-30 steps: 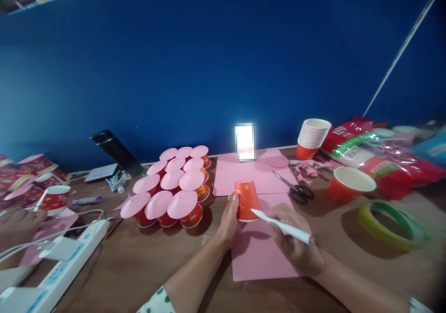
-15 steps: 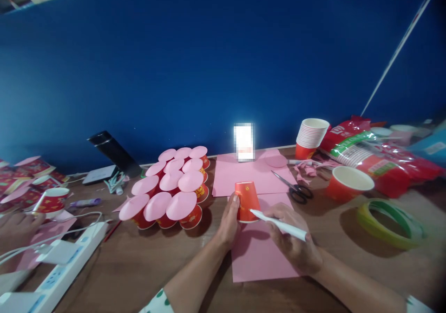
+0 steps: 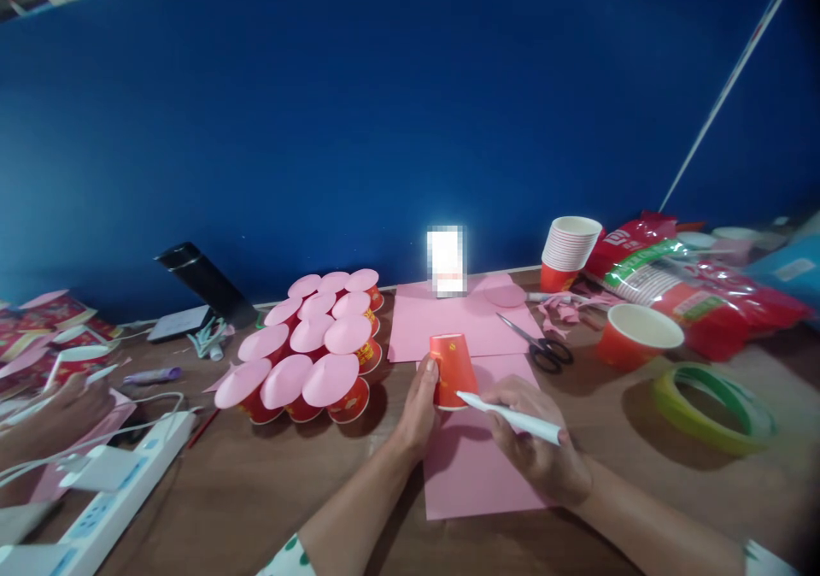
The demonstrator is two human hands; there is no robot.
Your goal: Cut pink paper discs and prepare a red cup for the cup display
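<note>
My left hand grips an upturned red cup at lower centre; my right hand holds a white pen.
On my feed, the pen's tip is at the cup's lower edge, over pink paper; scissors lie right of centre, pink-topped cups stand left, a tape roll sits lower right.

The left grip curls thumb-up; the right grip pinches, lower fingers seemingly folded.

The orange cup is smooth paper, the pen plastic, the pink sheet matt paper.
</note>
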